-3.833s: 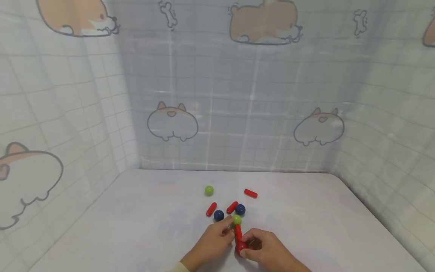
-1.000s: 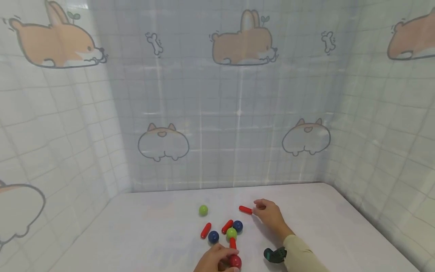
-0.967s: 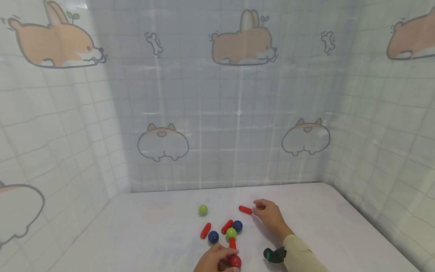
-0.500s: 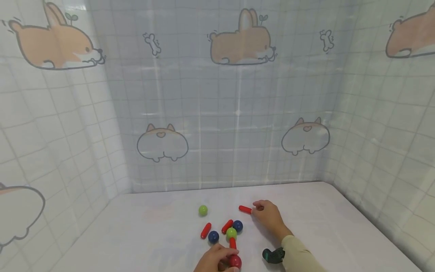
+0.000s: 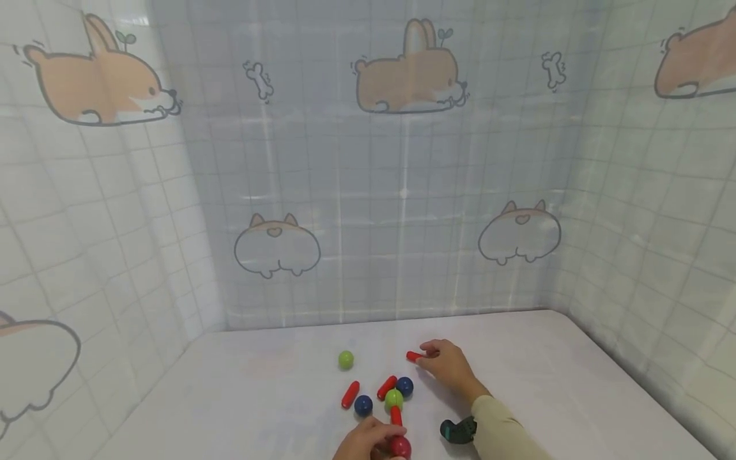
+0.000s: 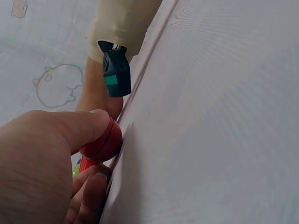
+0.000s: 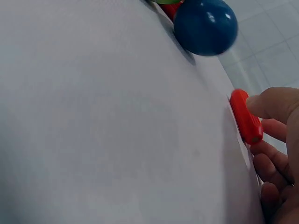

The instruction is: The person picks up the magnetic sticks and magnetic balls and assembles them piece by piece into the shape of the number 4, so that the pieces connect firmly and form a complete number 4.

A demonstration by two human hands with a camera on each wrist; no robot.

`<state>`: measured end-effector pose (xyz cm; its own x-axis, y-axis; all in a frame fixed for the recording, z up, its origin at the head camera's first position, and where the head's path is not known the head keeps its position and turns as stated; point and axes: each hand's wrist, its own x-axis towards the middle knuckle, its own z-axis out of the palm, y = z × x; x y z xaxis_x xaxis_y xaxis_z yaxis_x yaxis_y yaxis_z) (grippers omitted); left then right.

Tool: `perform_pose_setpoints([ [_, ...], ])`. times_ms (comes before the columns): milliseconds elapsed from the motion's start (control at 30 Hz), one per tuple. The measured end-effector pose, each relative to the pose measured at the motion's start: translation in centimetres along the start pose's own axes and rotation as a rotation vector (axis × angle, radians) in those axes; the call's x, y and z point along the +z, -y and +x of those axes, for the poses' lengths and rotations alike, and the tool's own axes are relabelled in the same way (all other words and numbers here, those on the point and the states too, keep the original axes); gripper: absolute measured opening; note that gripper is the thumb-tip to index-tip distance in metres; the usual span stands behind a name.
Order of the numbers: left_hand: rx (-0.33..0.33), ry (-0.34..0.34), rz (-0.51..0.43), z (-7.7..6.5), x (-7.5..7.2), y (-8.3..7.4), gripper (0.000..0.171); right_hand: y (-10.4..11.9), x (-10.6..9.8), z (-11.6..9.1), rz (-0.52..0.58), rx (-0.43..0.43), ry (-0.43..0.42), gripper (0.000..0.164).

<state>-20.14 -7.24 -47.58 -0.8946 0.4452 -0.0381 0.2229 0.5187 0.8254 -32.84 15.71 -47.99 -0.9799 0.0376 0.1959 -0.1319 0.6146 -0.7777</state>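
At the front of the table, my left hand [image 5: 365,439] pinches a red ball [image 5: 401,447]; the left wrist view shows the thumb over this ball [image 6: 105,142]. A red rod [image 5: 396,416] runs from it to a green ball [image 5: 393,399], in line and seemingly joined. Farther back, my right hand [image 5: 451,367] has thumb and fingers around one end of another red rod [image 5: 413,356], partly covering it. Up close in the right wrist view, the thumb presses on that rod [image 7: 244,119], which lies on or just at the tabletop.
Beside the green ball are a blue ball [image 5: 405,386] and a red rod [image 5: 387,388]. Another blue ball [image 5: 363,406] and rod [image 5: 350,395] lie to the left, a loose green ball [image 5: 345,360] behind. A dark device [image 5: 458,430] sits at the right wrist. Patterned curtains enclose the white table [image 5: 276,396].
The right hand left the red ball, reached to the far red rod, and now its fingers have moved left over the rod's end. The left hand shifted from the green ball to the red ball.
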Motion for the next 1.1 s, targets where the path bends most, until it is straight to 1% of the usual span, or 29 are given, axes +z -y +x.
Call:
perform_pose_setpoints([
  [100,0.005,0.010,-0.004,-0.2,0.3,0.1,0.039,-0.1,0.4,-0.2,-0.027,-0.010,0.012,0.029],
  [233,0.010,-0.010,0.016,-0.1,0.4,-0.2,0.037,-0.1,0.3,-0.1,-0.070,-0.023,-0.015,0.021],
  [300,0.006,-0.025,0.017,0.0,0.4,-0.4,0.038,-0.1,0.1,-0.1,-0.069,-0.015,-0.022,0.020],
  [433,-0.029,-0.038,-0.004,0.3,0.2,-0.7,0.039,0.0,-0.6,-0.5,-0.037,0.015,-0.016,0.019],
  [533,-0.042,-0.050,-0.006,0.3,0.2,-0.7,0.040,0.1,-1.1,-1.2,-0.020,0.014,-0.005,0.019],
  [700,-0.033,-0.064,0.012,-0.1,0.1,-0.5,0.039,0.4,-1.5,-2.8,-0.012,-0.026,0.026,0.016],
  [867,-0.052,-0.069,0.011,-0.4,0.1,-0.6,0.040,0.6,-2.0,-4.5,0.017,-0.041,0.067,0.015],
  [1100,-0.024,-0.067,0.020,-0.6,0.0,-0.7,0.040,1.1,-3.3,-6.4,0.048,-0.019,0.118,0.015],
])
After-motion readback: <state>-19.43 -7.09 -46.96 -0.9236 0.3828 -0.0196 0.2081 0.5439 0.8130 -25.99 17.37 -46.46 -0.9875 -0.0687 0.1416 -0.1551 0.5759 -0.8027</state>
